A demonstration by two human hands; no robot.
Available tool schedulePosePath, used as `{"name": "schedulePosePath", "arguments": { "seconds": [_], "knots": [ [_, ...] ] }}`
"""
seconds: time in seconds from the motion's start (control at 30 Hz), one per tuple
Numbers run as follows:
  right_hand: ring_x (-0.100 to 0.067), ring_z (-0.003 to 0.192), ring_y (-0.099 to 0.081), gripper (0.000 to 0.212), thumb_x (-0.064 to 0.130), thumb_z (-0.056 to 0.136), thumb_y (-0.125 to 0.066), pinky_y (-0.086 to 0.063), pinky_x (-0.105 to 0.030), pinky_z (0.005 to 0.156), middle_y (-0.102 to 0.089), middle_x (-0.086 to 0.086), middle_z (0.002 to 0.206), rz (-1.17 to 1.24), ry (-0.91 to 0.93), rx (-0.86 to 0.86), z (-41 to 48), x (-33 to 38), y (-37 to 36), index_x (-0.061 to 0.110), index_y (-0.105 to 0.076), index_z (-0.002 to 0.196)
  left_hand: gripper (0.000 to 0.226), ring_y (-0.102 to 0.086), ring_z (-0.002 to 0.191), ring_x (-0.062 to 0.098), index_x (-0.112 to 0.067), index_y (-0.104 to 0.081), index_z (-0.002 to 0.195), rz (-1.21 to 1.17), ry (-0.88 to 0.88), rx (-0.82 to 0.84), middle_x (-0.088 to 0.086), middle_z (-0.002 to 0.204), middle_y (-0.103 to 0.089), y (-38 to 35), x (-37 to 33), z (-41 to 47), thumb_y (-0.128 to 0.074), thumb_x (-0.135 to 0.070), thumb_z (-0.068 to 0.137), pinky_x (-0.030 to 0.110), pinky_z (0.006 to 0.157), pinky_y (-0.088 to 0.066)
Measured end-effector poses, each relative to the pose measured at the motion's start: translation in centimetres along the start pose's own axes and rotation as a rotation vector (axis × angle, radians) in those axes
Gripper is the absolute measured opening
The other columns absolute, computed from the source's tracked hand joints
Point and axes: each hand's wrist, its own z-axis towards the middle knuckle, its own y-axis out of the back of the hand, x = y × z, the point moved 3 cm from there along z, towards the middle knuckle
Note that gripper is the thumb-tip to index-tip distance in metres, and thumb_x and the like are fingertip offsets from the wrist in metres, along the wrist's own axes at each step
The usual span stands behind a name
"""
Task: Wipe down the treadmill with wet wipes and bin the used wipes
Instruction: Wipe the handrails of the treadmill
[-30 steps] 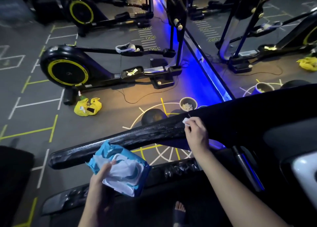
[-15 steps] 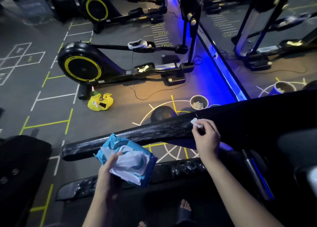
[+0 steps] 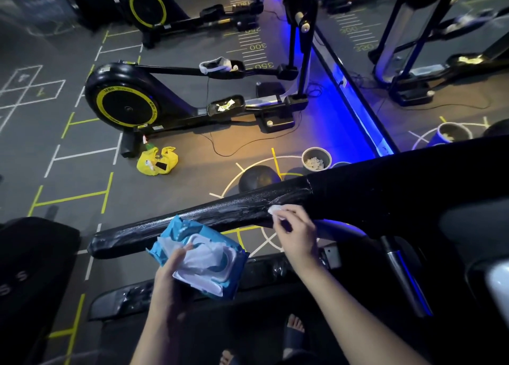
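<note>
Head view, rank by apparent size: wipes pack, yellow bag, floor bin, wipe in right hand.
1. wipes pack, though nearness to the camera inflates it
2. yellow bag
3. floor bin, only slightly smaller than the bag
4. wipe pinched in the right hand

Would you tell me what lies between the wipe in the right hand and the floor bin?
Only the treadmill's black handrail, then a strip of marked floor, seen in the head view.

Dim gym, blue strip glow, wide-angle edge warping.
</note>
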Motion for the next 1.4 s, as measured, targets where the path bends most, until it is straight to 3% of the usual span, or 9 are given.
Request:
{"name": "schedulePosePath", "arguments": {
  "seconds": [0.13, 0.23, 0.43, 0.6, 0.8, 0.97, 1.1, 1.27, 1.4],
  "knots": [
    [-0.003, 0.086, -0.060, 0.015, -0.011, 0.077, -0.076, -0.042, -0.002, 0.082, -0.070, -0.009, 0.096, -0.058, -0.143, -0.240, 0.3, -2.0, 3.6, 0.001, -0.075, 0.086, 0.080, -0.060, 0.131, 0.049, -0.009, -0.068, 0.133, -0.016, 0.015, -0.033, 0.026, 0.138, -0.066, 0.2, 0.2, -0.2, -0.085, -0.047, 0.065, 0.068, 0.113, -0.044],
    [-0.004, 0.082, -0.059, 0.017, -0.013, 0.075, -0.076, -0.040, 0.000, 0.076, -0.068, -0.010, 0.095, -0.084, -0.164, -0.201, 0.5, -2.7, 2.5, 0.002, -0.074, 0.083, 0.070, -0.060, 0.132, 0.050, -0.009, -0.069, 0.131, -0.014, 0.015, -0.053, 0.026, 0.138, -0.066, 0.3, 0.4, -0.6, -0.080, -0.045, 0.072, 0.068, 0.113, -0.043],
    [-0.016, 0.077, -0.066, 0.014, 0.000, 0.085, -0.074, -0.061, -0.036, 0.064, -0.063, 0.000, 0.098, 0.008, -0.115, 0.164, -1.3, -0.3, -3.8, 0.010, -0.077, 0.096, 0.038, -0.067, 0.108, 0.045, -0.011, -0.080, 0.106, -0.082, 0.034, 0.003, 0.025, 0.119, -0.071, -1.9, 0.4, -2.9, -0.077, -0.029, 0.072, 0.054, 0.103, -0.047],
    [-0.001, 0.082, -0.060, 0.012, -0.005, 0.081, -0.077, -0.048, -0.006, 0.070, -0.066, -0.006, 0.094, 0.108, -0.164, -0.025, -0.4, 1.3, -1.3, 0.004, -0.077, 0.088, 0.021, -0.073, 0.067, 0.030, -0.016, -0.083, 0.068, -0.156, 0.006, 0.083, 0.016, 0.083, -0.074, -3.8, -0.6, -5.1, -0.068, -0.029, 0.073, 0.040, 0.072, -0.059],
    [-0.014, 0.083, -0.063, 0.016, -0.012, 0.078, -0.071, -0.042, -0.003, 0.079, -0.067, -0.011, 0.095, 0.000, -0.191, -0.266, 3.1, -1.1, 0.6, 0.001, -0.074, 0.086, 0.018, -0.075, 0.069, 0.031, -0.017, -0.084, 0.068, -0.222, 0.018, 0.089, 0.017, 0.086, -0.076, -3.0, -0.1, -5.4, -0.070, -0.029, 0.070, 0.046, 0.089, -0.051],
    [-0.016, 0.078, -0.065, 0.018, -0.006, 0.081, -0.074, -0.043, -0.007, 0.070, -0.068, -0.004, 0.098, -0.013, -0.064, 0.079, 0.1, 2.9, -6.4, 0.008, -0.078, 0.092, 0.064, -0.064, 0.103, 0.042, -0.015, -0.084, 0.085, -0.208, 0.081, 0.153, 0.025, 0.110, -0.069, -1.1, -0.2, -4.0, -0.103, -0.033, 0.027, 0.060, 0.112, -0.039],
    [-0.010, 0.080, -0.064, 0.014, 0.004, 0.087, -0.073, -0.052, -0.019, 0.066, -0.067, 0.002, 0.099, 0.078, -0.117, 0.211, -1.6, 5.1, -9.6, 0.012, -0.078, 0.097, 0.049, -0.064, 0.103, 0.042, -0.014, -0.082, 0.100, -0.137, 0.058, 0.136, 0.025, 0.113, -0.069, 1.0, -0.9, -1.7, -0.091, -0.031, 0.055, 0.058, 0.105, -0.045],
    [-0.013, 0.081, -0.065, 0.010, 0.000, 0.083, -0.077, -0.047, -0.008, 0.073, -0.068, -0.002, 0.094, 0.085, -0.205, -0.089, -1.3, 4.5, -5.0, 0.008, -0.077, 0.088, 0.077, -0.063, 0.125, 0.047, -0.012, -0.072, 0.127, -0.074, 0.066, 0.060, 0.025, 0.135, -0.067, 6.5, -1.7, 2.6, -0.093, -0.041, 0.058, 0.058, 0.111, -0.045],
    [-0.008, 0.074, -0.057, 0.013, 0.000, 0.084, -0.076, -0.051, -0.027, 0.070, -0.065, -0.003, 0.086, 0.003, -0.399, -0.310, -1.3, 1.9, -3.4, 0.011, -0.073, 0.078, 0.078, -0.061, 0.133, 0.046, -0.011, -0.070, 0.134, -0.031, 0.069, 0.037, 0.023, 0.141, -0.065, 11.2, -2.7, 5.2, -0.090, -0.047, 0.068, 0.065, 0.113, -0.044]
  ]
}}
